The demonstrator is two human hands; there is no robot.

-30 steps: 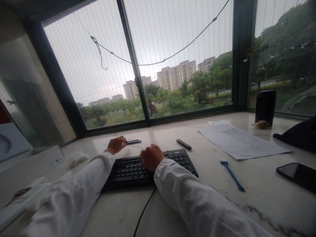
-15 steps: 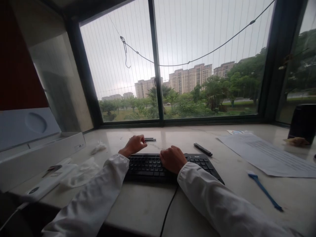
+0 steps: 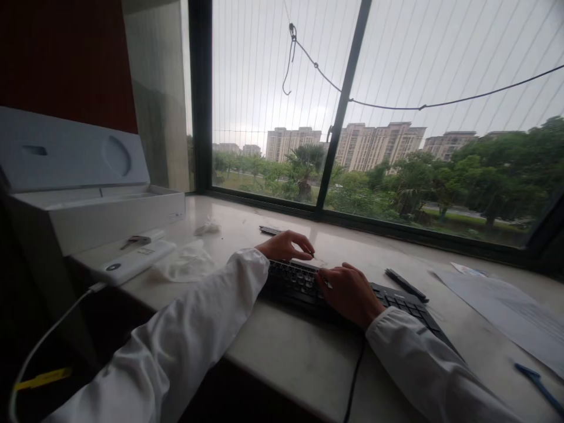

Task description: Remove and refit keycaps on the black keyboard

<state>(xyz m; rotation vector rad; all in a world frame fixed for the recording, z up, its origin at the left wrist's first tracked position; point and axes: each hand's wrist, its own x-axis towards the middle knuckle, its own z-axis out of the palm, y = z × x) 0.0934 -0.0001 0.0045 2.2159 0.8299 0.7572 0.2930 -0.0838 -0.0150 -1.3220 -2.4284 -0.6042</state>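
A black keyboard point(image 3: 295, 281) lies on the pale stone ledge, its cable running toward me. Over its upper left edge is my left hand point(image 3: 288, 245), thumb and forefinger pinched together with a small dark piece point(image 3: 312, 254) at the tips. I cannot make out what the piece is. My right hand point(image 3: 350, 294) rests on the middle of the keyboard with its fingers curled. A small shiny bit point(image 3: 326, 282) shows by those fingers, too small to name. Behind my left wrist lies a thin dark stick-like item point(image 3: 268, 231).
A black pen-like object point(image 3: 406, 285) lies behind the keyboard at right, near printed paper point(image 3: 502, 311) and a blue tool point(image 3: 538, 382). At left stand an open white box point(image 3: 118, 214), a white power bank point(image 3: 136, 261) with a cable, a key point(image 3: 136, 241) and crumpled plastic point(image 3: 187, 261).
My view has turned to the left, so things sit farther right in the picture. The left hand has come closer to the right hand, over the keyboard's upper edge.
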